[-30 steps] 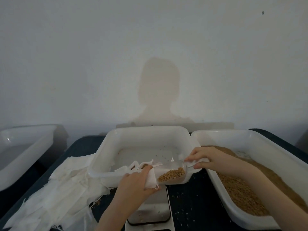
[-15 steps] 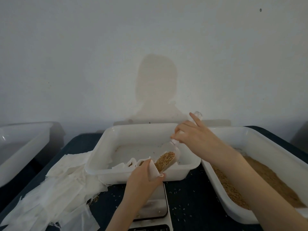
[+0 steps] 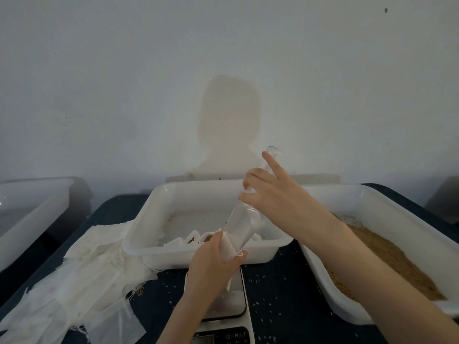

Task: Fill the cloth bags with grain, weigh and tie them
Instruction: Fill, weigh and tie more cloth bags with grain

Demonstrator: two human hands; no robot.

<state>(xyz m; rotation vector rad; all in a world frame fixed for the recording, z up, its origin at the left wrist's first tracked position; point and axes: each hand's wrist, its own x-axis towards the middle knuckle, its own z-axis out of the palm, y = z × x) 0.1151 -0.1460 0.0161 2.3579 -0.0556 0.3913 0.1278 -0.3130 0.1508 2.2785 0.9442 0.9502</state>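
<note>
Two hands work the filling step: the left hand (image 3: 213,259) pinches the cloth bag (image 3: 227,249) open above the scale (image 3: 229,306), while the right hand (image 3: 270,194) grips the clear scoop (image 3: 242,224), upended into it. Grain tray (image 3: 372,202) sits at three o'clock. Next, probably another scoopful or weighing.

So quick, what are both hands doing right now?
Left hand: holding the cloth bag open.
Right hand: gripping the clear scoop, tipped into the bag.
</note>
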